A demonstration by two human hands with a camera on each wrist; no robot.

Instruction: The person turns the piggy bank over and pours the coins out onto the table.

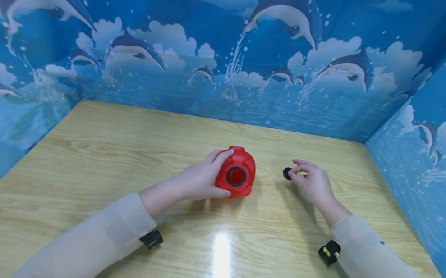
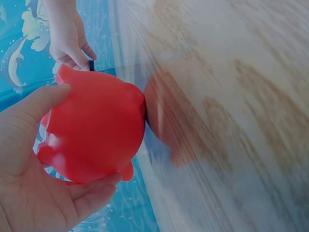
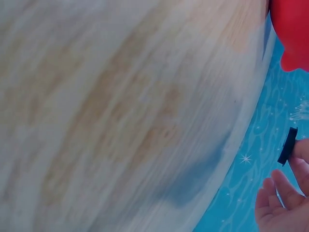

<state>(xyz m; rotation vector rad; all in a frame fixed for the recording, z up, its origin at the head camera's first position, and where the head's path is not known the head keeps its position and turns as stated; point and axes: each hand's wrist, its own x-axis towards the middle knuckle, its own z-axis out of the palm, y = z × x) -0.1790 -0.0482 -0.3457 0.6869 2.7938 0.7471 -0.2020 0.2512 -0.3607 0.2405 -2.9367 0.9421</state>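
A round red piggy bank (image 1: 248,178) with small stubby bumps is at the middle of the table, its black-rimmed round hole (image 1: 236,176) turned toward me. My left hand (image 1: 202,178) grips it from the left, fingers over the top and thumb low on its side. The left wrist view shows the piggy bank (image 2: 101,125) against the tabletop, its reflection meeting it. To the right, apart from it, my right hand (image 1: 315,183) pinches a small black disc-like plug (image 1: 286,173) between thumb and finger. The right wrist view shows that plug (image 3: 288,146) edge-on.
A wood-grain table (image 1: 125,138) spreads beneath both hands. Blue dolphin-print cloth (image 1: 219,93) hangs along its back and sides. A small black device (image 1: 329,252) is on the right wrist, and another black device (image 1: 152,239) on the left.
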